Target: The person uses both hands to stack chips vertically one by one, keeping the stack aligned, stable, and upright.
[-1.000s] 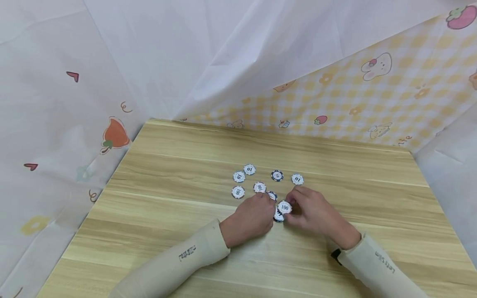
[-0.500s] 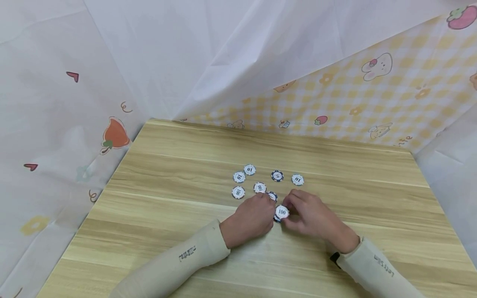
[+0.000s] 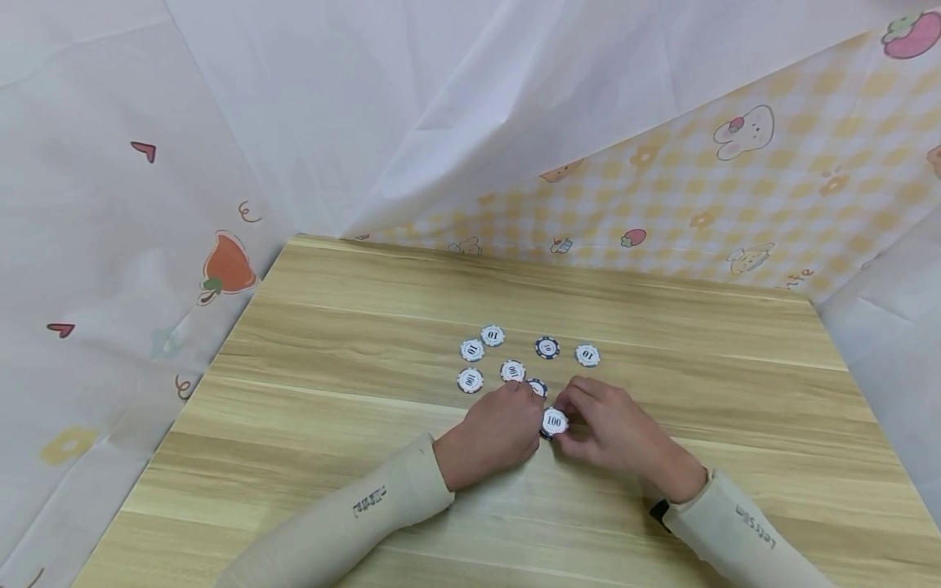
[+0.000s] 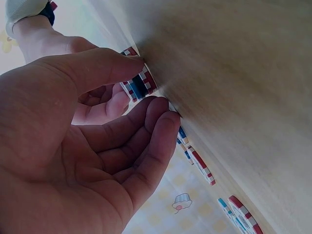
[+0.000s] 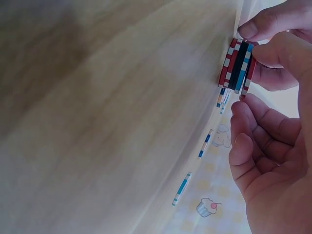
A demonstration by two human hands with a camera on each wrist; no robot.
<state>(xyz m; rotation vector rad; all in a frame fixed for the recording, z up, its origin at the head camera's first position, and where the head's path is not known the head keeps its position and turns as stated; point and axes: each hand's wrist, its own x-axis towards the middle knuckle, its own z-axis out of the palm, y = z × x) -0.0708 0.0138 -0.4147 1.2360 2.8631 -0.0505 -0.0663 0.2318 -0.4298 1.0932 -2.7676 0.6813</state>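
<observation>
A short stack of poker chips (image 5: 236, 66) with red, black and teal edges stands on the table between my hands. Curled fingers and the thumb of my left hand (image 3: 494, 433) hold its lower part from the left. From the other side my right hand (image 3: 613, 425) pinches the top chip (image 3: 555, 421), a red-edged one marked 100, between thumb and fingertips. That chip lies on the stack, nearly lined up with it. Just beyond my left knuckles is a dark-blue-edged chip (image 3: 538, 388), partly hidden by the hand.
Several loose chips lie flat farther back: two marked 100 (image 3: 470, 380), a dark-edged one (image 3: 547, 347), and light-edged ones marked 10 (image 3: 587, 354). The wooden table (image 3: 353, 327) meets patterned cloth walls (image 3: 662, 196) behind and at the sides.
My right hand has moved slightly left and toward me, bringing the 100 chip from beside the stack's top to squarely over it. The left hand has stayed in place.
</observation>
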